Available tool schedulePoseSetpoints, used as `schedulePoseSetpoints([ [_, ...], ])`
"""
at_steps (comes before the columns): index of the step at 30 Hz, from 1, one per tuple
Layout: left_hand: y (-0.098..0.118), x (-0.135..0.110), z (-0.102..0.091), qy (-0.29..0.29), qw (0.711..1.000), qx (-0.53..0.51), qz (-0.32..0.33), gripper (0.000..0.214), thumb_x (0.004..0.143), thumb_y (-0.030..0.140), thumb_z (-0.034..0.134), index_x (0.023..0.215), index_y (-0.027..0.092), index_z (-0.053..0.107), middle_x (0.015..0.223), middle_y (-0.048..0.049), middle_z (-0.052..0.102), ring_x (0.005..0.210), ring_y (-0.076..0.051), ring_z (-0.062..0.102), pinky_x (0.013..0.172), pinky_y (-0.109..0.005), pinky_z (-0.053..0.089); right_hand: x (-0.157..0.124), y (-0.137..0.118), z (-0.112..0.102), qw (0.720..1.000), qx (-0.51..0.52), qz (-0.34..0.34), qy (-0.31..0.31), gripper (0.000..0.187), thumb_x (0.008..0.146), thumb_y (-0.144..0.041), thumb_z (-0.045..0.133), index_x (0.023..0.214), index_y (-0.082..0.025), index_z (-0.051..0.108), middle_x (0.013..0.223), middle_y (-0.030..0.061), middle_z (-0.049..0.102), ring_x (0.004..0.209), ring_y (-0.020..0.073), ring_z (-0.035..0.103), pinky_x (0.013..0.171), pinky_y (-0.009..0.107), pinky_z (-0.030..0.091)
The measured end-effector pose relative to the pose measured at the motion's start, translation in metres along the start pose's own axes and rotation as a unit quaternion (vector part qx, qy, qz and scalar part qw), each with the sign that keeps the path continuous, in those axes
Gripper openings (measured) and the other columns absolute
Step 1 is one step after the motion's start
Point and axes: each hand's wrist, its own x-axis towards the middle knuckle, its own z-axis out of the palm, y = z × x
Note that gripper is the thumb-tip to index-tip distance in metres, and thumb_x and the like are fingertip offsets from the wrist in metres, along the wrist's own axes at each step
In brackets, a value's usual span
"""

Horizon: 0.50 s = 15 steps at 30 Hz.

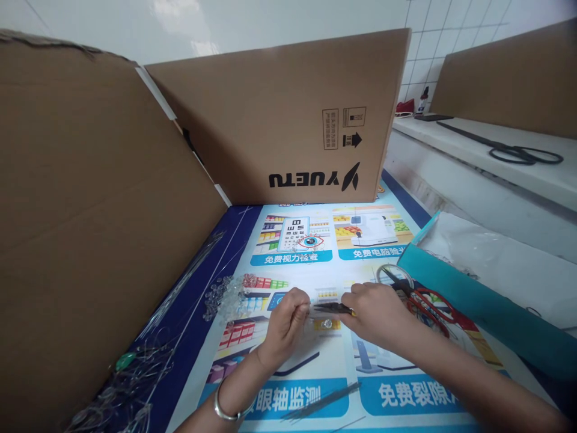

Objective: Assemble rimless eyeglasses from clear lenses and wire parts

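Observation:
My right hand [376,316] is closed round the handles of small dark pliers [331,308], whose jaws point left. My left hand [288,322] is pinched on a tiny clear piece at the jaw tips; I cannot make out what it is. Both hands hover just above a printed poster [311,367] that covers the table. A small clear bead [327,325] lies on the poster under the pliers. A pile of clear beads [225,297] lies to the left of my left hand. A silver bangle is on my left wrist.
Cardboard walls stand at the left [90,210] and back [279,120]. Thin wires [180,282] lie along the left wall, more [320,400] near the front. Red-handled scissors [428,307] and a teal box [487,307] lie to the right. Black scissors [518,153] rest on a white ledge.

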Motion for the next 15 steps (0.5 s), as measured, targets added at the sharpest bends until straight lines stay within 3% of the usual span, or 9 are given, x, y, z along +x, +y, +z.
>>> schedulePoseSetpoints([
  [7,0.0003,0.0018,0.0003,-0.003,1.0,0.0,0.003,0.017,0.091,0.02,0.036,0.079,0.019,0.048,0.069,-0.0009,0.046,0.066,-0.014,0.044,0.064,-0.028,0.037,-0.001,-0.0024,0.002,1.0,0.014,0.008,-0.006,0.045,0.085,-0.055,0.035,0.086,-0.02,0.064,0.083,0.0087,0.065,0.078,0.0238,0.06,0.063,0.03,0.039],
  [15,0.0013,0.0014,-0.0001,-0.009,1.0,0.007,-0.011,0.018,0.091,0.022,0.037,0.079,0.018,0.05,0.067,-0.0011,0.047,0.065,-0.015,0.045,0.063,-0.029,0.038,-0.0027,-0.0047,0.0024,1.0,0.005,-0.005,-0.014,0.041,0.085,-0.052,0.039,0.086,-0.021,0.064,0.083,0.0081,0.066,0.077,0.0239,0.061,0.062,0.03,0.04],
])
